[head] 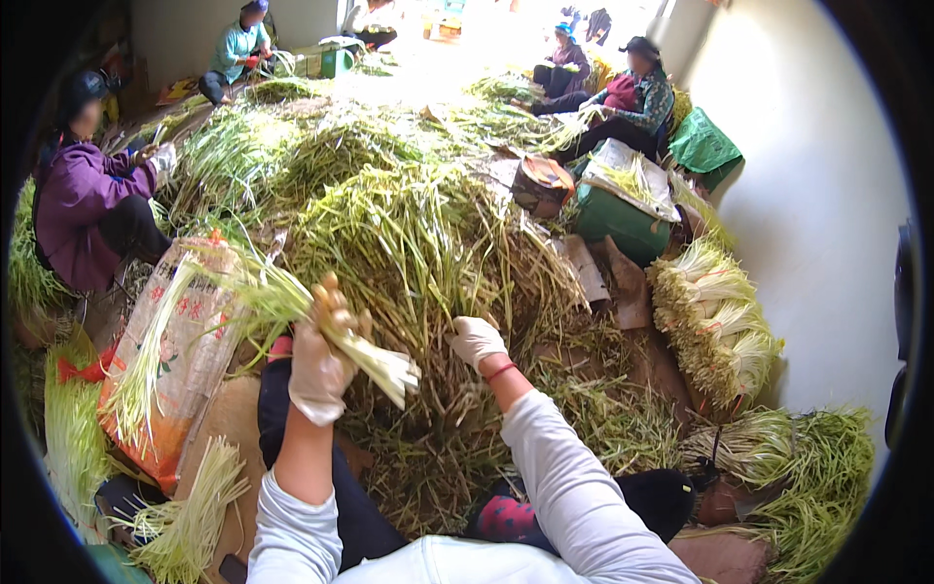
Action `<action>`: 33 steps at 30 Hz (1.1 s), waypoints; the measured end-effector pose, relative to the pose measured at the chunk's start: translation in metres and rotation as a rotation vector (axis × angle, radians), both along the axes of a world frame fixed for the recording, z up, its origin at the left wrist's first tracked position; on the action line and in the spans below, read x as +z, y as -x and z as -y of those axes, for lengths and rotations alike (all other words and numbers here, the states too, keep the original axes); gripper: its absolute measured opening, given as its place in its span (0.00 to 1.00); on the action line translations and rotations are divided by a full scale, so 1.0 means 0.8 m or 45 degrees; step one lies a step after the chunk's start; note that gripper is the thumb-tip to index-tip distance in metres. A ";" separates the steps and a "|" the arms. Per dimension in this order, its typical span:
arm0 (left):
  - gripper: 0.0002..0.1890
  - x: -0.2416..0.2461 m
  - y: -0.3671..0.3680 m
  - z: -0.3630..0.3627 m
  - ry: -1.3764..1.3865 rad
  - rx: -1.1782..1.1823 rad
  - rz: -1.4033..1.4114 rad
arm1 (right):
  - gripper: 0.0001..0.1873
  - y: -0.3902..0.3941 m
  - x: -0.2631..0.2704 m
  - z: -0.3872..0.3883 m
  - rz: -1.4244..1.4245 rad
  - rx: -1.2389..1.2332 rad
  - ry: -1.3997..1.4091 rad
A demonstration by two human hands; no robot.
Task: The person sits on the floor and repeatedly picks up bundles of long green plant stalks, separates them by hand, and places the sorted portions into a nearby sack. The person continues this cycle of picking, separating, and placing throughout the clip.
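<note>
My left hand [325,358], in a pale glove with the fingers wrapped in yellowish covers, is closed round a bunch of pale green stalks [376,365]; the cut white ends point right and the leafy ends lie to the left. To its right, my right hand [478,342], in a thin white glove, is at the near edge of a big heap of long green and yellowing stalks [408,226]. Its fingers are curled against some stalks; whether they grip them is hidden. Trimmed pale stalks [157,350] lie on a printed woven sack [197,292] at the left.
Loose leaf litter [438,467] covers the floor between my legs. Tied bundles [711,321] are stacked by the right wall, with leafy bundles [817,467] nearer. A person in purple [87,197] sits at the left; several others sit farther back. A green container [620,219] stands right of the heap.
</note>
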State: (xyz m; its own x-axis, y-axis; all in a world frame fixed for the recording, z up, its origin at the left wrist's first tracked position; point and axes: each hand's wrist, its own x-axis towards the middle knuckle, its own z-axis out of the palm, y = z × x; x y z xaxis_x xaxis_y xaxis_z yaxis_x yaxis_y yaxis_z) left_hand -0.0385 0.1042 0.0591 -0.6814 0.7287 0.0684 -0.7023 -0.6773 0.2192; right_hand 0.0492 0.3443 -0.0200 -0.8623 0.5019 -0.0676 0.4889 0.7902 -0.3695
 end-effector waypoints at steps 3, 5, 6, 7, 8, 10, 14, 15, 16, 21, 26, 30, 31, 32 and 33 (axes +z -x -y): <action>0.13 -0.017 -0.004 0.000 -0.039 -0.058 0.141 | 0.08 -0.013 0.048 -0.011 -0.445 -0.004 0.309; 0.12 -0.025 -0.002 0.003 -0.096 -0.061 0.140 | 0.08 -0.032 0.090 -0.015 -1.211 0.191 0.895; 0.11 -0.028 0.000 0.003 0.008 -0.059 0.130 | 0.08 -0.046 0.106 -0.014 -1.345 0.089 0.993; 0.11 -0.030 0.002 0.003 0.014 -0.025 0.101 | 0.09 -0.056 0.117 -0.011 -1.498 0.064 1.078; 0.11 -0.031 0.002 0.002 0.055 -0.057 0.090 | 0.10 -0.065 0.123 -0.006 -1.427 0.080 1.248; 0.10 -0.030 0.000 -0.001 0.079 -0.127 0.036 | 0.13 -0.067 0.116 0.015 -1.054 -0.014 1.383; 0.06 -0.024 -0.019 -0.011 0.615 0.054 -0.113 | 0.17 -0.082 0.076 0.058 -0.912 0.047 1.757; 0.08 -0.022 -0.024 -0.013 0.730 0.116 -0.202 | 0.16 -0.084 0.067 0.068 -0.881 0.069 1.795; 0.07 -0.021 -0.028 -0.017 0.856 0.162 -0.324 | 0.14 -0.091 0.062 0.074 -0.698 -0.024 1.785; 0.11 -0.023 -0.040 -0.033 1.035 0.188 -0.585 | 0.12 -0.093 0.050 0.100 -0.613 0.310 1.580; 0.10 -0.036 -0.045 -0.039 1.092 0.087 -0.653 | 0.12 -0.074 0.052 0.102 -0.668 0.366 0.864; 0.09 -0.035 -0.044 -0.036 0.994 0.115 -0.520 | 0.08 -0.066 0.027 0.102 -0.953 0.207 0.963; 0.08 -0.032 -0.041 -0.033 0.891 0.151 -0.461 | 0.07 -0.070 0.016 0.098 -1.023 0.118 1.153; 0.07 -0.029 -0.038 -0.030 0.830 0.143 -0.403 | 0.06 -0.075 0.003 0.092 -1.090 0.114 1.372; 0.07 -0.025 -0.036 -0.024 0.880 0.201 -0.415 | 0.08 -0.083 -0.008 0.077 -1.153 0.029 1.472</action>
